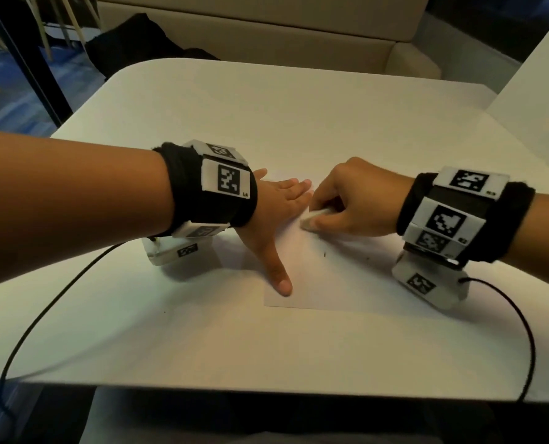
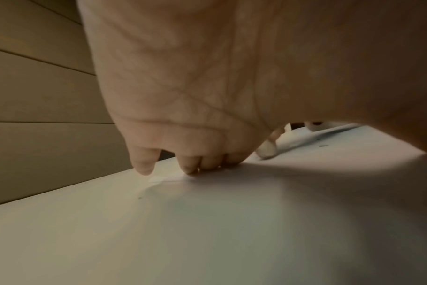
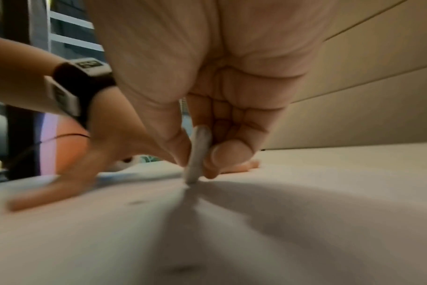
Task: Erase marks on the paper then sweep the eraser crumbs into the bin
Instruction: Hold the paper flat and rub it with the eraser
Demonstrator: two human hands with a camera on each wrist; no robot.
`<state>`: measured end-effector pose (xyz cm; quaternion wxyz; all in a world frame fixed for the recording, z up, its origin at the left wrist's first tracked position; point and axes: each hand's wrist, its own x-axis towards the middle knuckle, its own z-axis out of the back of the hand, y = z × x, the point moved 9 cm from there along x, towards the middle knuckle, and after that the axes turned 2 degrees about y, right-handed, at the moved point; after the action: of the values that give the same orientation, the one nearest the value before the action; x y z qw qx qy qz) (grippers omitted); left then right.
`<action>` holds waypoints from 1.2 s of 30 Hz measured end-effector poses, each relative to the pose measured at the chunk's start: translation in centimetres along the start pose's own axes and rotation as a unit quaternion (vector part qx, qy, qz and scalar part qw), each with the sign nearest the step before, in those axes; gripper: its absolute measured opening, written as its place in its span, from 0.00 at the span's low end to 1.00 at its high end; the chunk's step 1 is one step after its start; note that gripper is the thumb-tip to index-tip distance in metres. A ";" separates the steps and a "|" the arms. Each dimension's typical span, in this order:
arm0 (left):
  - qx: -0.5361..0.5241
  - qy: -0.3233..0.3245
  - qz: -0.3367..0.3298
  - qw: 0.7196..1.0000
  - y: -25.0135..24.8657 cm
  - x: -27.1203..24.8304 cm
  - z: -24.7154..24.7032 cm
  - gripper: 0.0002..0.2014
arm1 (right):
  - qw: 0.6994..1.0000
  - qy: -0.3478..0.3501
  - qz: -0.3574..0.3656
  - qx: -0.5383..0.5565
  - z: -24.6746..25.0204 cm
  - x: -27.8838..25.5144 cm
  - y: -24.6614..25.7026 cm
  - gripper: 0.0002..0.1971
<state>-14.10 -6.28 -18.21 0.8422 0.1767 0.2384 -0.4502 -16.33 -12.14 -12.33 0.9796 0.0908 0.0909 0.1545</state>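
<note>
Mid-frame, the right hand [image 1: 346, 200] pinches the small white rubber eraser [image 1: 313, 217] against the white sheet of paper [image 1: 330, 277]; the left hand [image 1: 276, 216] lies flat with fingers spread, pinning it. Best: short, light strokes, paper held taut. A few dark crumbs [image 1: 325, 254] lie lower right.

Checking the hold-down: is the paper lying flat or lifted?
Flat. The paper lies spread on the table, the left hand pressing it with straight fingers; the eraser touches it.

One head view from above, two wrist views at desk level

The head camera looks down over both hands; each wrist camera sits just under its palm, skimming the desk [image 1: 202, 331]. All three share the paper [image 1: 330, 277] between the hands.
</note>
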 end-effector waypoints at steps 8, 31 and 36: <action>0.008 0.006 0.002 1.000 -0.1 -0.2 -0.1 0.73 | 1.000 0.026 -0.006 0.009 -0.2 0.6 -0.1 0.15; 0.022 0.028 0.023 0.999 -0.3 -0.7 0.1 0.74 | 0.998 0.052 0.016 0.032 -1.3 -2.0 0.5 0.18; 0.022 0.034 0.024 0.999 -0.3 -0.8 0.0 0.75 | 0.995 0.087 -0.002 0.045 -1.7 -3.0 0.7 0.16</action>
<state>-14.69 -5.91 -17.75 0.8398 0.2162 0.2529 -0.4290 -19.65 -12.19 -13.43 0.9631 0.1208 0.1831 0.1558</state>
